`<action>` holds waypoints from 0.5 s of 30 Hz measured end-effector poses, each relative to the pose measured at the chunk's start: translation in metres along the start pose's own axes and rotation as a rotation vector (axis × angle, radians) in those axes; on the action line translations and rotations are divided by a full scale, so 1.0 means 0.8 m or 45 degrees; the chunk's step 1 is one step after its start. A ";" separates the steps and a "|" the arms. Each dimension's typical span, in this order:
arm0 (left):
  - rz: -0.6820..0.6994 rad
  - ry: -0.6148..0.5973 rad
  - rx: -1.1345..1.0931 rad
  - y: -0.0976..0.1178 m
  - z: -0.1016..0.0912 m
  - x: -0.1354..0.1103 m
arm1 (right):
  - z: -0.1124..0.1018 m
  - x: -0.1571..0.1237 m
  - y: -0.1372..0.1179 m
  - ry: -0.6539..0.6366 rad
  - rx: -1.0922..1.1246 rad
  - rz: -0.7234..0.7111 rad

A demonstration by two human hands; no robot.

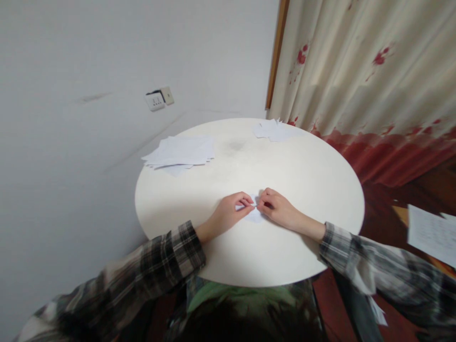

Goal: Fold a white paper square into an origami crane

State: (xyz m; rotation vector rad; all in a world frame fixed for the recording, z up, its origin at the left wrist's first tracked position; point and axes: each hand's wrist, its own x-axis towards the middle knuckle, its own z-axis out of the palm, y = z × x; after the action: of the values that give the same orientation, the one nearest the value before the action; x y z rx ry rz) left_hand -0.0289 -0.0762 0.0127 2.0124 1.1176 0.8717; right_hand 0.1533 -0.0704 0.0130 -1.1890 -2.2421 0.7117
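Observation:
Near the middle of the round white table (285,171), a small piece of white paper (255,217) lies under and between my hands. My left hand (230,211) is closed in a pinch on the paper, and a folded white part shows between its thumb and fingers. Close beside it, my right hand (280,209) pinches at the paper's right side with curled fingers. The two sets of fingertips almost meet. A tiny dark spot shows between them, too small to make out. My fingers hide much of the paper.
A stack of white paper sheets (181,151) lies at the table's back left. Several smaller paper pieces (272,130) lie at the back edge. A wall with a socket (155,101) is on the left, a patterned curtain (356,71) behind. More sheets (432,232) are at the far right.

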 end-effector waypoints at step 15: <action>-0.012 -0.007 0.147 0.005 -0.002 0.001 | -0.005 -0.001 0.000 0.023 0.053 0.001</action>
State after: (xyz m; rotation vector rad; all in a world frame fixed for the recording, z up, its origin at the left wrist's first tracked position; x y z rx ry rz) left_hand -0.0277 -0.0766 0.0170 2.1000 1.1979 0.8124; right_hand 0.1564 -0.0703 0.0156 -1.1724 -2.2017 0.7414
